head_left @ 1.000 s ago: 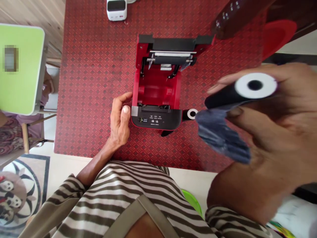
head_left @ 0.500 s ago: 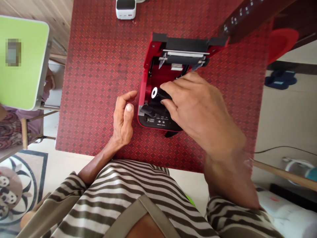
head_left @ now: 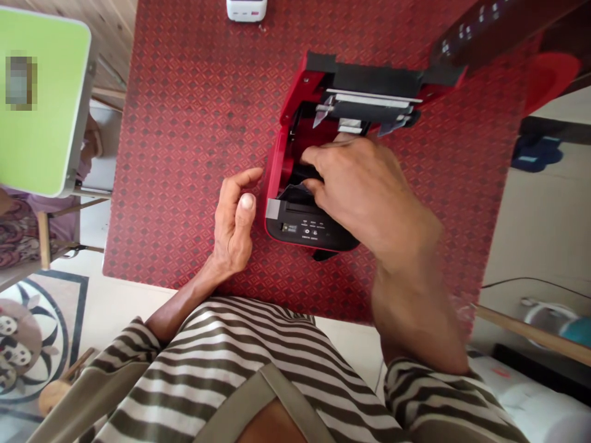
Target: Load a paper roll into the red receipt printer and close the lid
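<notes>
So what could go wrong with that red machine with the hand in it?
The raised lid might tip down and bump the right hand, which is reaching inside the red machine. The loose black sheet by the black roll could crumple or catch on the front edge. And the machine might slide if pushed, since the left hand is beside it without gripping it.
</notes>
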Demonstrator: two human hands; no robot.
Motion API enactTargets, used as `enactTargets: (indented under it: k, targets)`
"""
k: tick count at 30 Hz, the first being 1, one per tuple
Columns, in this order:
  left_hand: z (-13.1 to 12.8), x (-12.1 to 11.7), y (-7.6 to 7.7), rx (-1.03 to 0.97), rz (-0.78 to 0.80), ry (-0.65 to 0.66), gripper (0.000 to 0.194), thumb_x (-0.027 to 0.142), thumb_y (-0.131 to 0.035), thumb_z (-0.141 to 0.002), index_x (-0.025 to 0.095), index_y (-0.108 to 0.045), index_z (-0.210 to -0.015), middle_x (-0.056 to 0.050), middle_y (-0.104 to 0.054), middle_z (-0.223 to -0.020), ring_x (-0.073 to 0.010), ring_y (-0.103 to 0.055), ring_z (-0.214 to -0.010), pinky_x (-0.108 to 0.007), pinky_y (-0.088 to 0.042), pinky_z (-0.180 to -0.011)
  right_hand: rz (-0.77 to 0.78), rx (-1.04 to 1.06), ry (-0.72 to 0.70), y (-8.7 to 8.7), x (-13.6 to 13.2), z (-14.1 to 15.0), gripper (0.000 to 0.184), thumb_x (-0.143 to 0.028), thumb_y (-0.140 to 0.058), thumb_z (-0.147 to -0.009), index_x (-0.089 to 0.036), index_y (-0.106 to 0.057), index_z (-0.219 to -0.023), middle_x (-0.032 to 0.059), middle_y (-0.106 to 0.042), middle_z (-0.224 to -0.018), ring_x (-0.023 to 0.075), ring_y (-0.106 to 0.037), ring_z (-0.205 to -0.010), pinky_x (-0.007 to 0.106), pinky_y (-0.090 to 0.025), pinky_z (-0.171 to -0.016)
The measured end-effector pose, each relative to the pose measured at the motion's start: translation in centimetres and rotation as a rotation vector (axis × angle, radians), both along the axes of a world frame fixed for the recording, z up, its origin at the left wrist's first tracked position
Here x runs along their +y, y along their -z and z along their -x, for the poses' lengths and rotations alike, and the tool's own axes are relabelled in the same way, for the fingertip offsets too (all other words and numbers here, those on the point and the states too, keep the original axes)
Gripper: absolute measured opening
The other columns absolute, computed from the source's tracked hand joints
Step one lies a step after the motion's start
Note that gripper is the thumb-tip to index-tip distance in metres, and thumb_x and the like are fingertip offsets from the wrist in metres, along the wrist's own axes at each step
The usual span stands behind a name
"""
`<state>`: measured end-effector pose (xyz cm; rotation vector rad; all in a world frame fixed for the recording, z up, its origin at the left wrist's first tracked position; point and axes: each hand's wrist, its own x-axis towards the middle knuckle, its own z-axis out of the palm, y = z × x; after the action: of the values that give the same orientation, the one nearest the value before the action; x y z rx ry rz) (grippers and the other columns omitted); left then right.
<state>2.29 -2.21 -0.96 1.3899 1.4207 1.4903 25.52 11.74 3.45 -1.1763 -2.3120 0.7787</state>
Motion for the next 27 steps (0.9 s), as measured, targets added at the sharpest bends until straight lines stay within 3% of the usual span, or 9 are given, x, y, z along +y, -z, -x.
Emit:
enactTargets:
  k: [5, 9, 13, 16, 20, 23, 27]
  targets:
    - [0.0, 0.2, 0.0, 0.022, 0.008, -0.017, 0.061, 0.084, -0.05, -0.134, 0.04, -0.083, -0.158, -0.008, -0.089, -0.154, -0.0359, -0.086, -0.144, -0.065, -0.072, -0.128, -0.045, -0.088, -0.07, 0.0, 0.2, 0.1, 0.024, -0.04, -0.083, -0.112, -0.033, -0.07, -0.093, 0.0081, -0.075, -0.09, 0.0377, -0.08, -0.102, 0.06, -0.068, -0.114]
    - [-0.1, 0.1, -0.1, 0.024, 0.015, -0.033, 0.065, 0.088, -0.048, -0.133, 0.039, -0.083, -0.156, -0.008, -0.089, -0.153, -0.0342, -0.087, -0.145, -0.058, -0.071, -0.128, -0.033, -0.091, -0.132, -2.7, -0.9, -0.3, 0.017, -0.028, -0.071, -0.117, -0.034, -0.082, -0.105, 0.0072, -0.086, -0.101, 0.0339, -0.081, -0.096, 0.056, -0.072, -0.107]
    - [0.1, 0.1, -0.5, 0.072, -0.031, -0.023, 0.06, 0.081, -0.05, -0.135, 0.037, -0.082, -0.16, -0.01, -0.088, -0.155, -0.0345, -0.085, -0.145, -0.056, -0.068, -0.128, 0.019, -0.009, -0.152, -5.8, -3.1, -1.3, 0.046, -0.015, -0.058, -0.118, -0.037, -0.094, -0.136, 0.0031, -0.097, -0.135, 0.0334, -0.092, -0.123, 0.056, -0.074, -0.119]
    - [0.4, 0.3, -0.8, 0.164, -0.108, -0.007, 0.059, 0.077, -0.05, -0.136, 0.037, -0.079, -0.167, -0.012, -0.086, -0.159, -0.0373, -0.081, -0.148, -0.062, -0.067, -0.129, 0.054, 0.09, -0.15, -6.5, -4.4, -1.9, 0.043, -0.025, -0.067, -0.12, -0.042, -0.094, -0.148, -0.0017, -0.097, -0.148, 0.0331, -0.092, -0.137, 0.057, -0.074, -0.127]
    - [0.6, 0.6, -1.3, 0.318, -0.234, 0.02, 0.06, 0.084, -0.061, -0.13, 0.042, -0.076, -0.171, -0.01, -0.083, -0.159, -0.0375, -0.079, -0.147, -0.063, -0.067, -0.129, 0.003, 0.092, -0.177, -6.0, -4.5, -2.3, 0.028, -0.028, -0.079, -0.12, -0.037, -0.098, -0.139, 0.0016, -0.099, -0.139, 0.0347, -0.094, -0.129, 0.058, -0.076, -0.121]
    - [0.2, 0.7, -2.3, 0.455, -0.252, -0.015, 0.047, 0.071, -0.068, -0.132, 0.038, -0.079, -0.164, -0.009, -0.082, -0.156, -0.0336, -0.079, -0.145, -0.059, -0.069, -0.126, -0.071, 0.1, -0.187, -5.6, -4.1, -2.2, 0.031, -0.021, -0.073, -0.124, -0.036, -0.1, -0.127, 0.0021, -0.1, -0.124, 0.0308, -0.094, -0.111, 0.052, -0.078, -0.106]
    - [-0.4, 1.1, -3.8, 0.529, -0.311, -0.017, 0.032, 0.057, -0.08, -0.131, 0.032, -0.084, -0.151, -0.009, -0.088, -0.147, -0.0305, -0.084, -0.136, -0.054, -0.07, -0.117, -0.161, 0.151, -0.146, -5.5, -4.5, -2.1, 0.025, -0.018, -0.079, -0.123, -0.035, -0.098, -0.12, 0.0006, -0.099, -0.118, 0.0285, -0.093, -0.105, 0.047, -0.076, -0.097]
